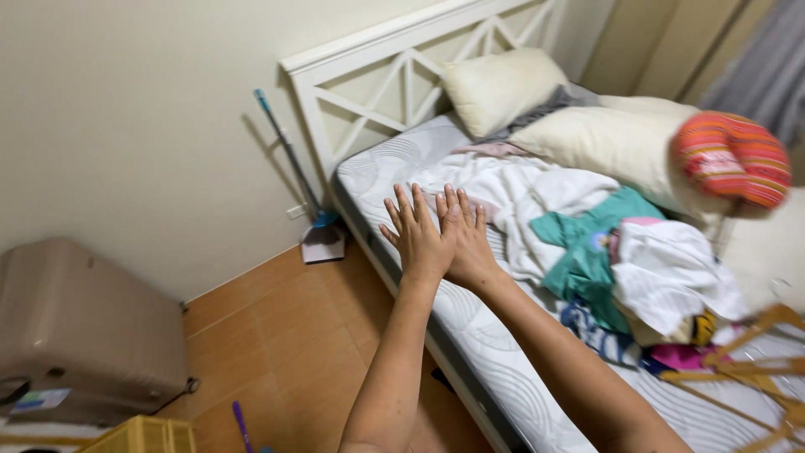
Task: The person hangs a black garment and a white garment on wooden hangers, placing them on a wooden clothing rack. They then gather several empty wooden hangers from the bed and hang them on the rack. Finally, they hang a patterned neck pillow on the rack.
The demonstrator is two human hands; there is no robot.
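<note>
Both of my hands are stretched out in front of me at the middle of the frame, side by side and touching along the thumbs, backs facing up. My left hand (417,237) is flat with the fingers spread wide and holds nothing; my right hand (466,243) is just as flat, fingers straight and closer together, and it is empty too. They hang over the near edge of the bare mattress (495,361), whose grey and white patterned surface runs from the centre down to the lower right of the frame.

Just beyond my fingertips, right of centre, lies a crumpled white sheet (520,197), the thing nearest my hands. Further right a teal garment (583,252) rests on the pile, with a bundle of white cloth (671,273) beside it. Wooden clothes hangers (755,361) lie at the lower right edge.

Toward the upper right, two cream pillows (503,88) sit against the white headboard (394,80), and a round cushion (731,159) striped in red and orange lies at the far right.

On the left side, a broom (293,168) with a blue handle leans on the cream wall (126,109) beside the bed, over the orange tiled floor (285,335). A beige suitcase (84,327) stands at the lower left, with a yellow crate (142,436) at the bottom edge.
</note>
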